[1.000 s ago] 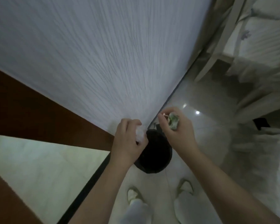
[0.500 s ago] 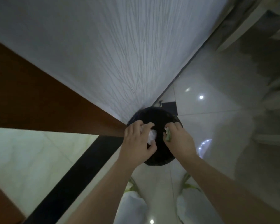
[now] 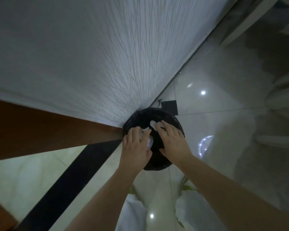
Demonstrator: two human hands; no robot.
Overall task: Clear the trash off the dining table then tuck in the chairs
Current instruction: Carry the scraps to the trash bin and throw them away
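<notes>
**A:** ok, near to far, what's in view?

**B:** Nearest is the person's own legs in white trousers [image 3: 135, 212], two of them, with a bit of yellow-green footwear [image 3: 189, 187] poking out. Two bare forearms reach forward over one black trash bin [image 3: 175, 124] lined with a black bag, standing on the glossy white tile floor [image 3: 215, 124].

**A:** hands?

**B:** Left hand [image 3: 137, 147] has its fingers curled round a clear crumpled plastic piece [image 3: 149, 141], with a scrap of white sticking out past the fingertips. Right hand [image 3: 171, 139] is flat, fingers straight and spread, holding nothing, over the bin's mouth. One white crumpled bit of trash [image 3: 153, 124] sits just past its fingertips, inside the bin's outline. Can't tell if it's touching the fingers.

**A:** any labels or writing?

**B:** Nothing I can read.

**A:** further out?

**B:** Bin sits right against a white textured wall [image 3: 90, 55] next to a brown wood panel [image 3: 40, 127]. Pale furniture [image 3: 282, 97] far right, too blurry to name.
</notes>
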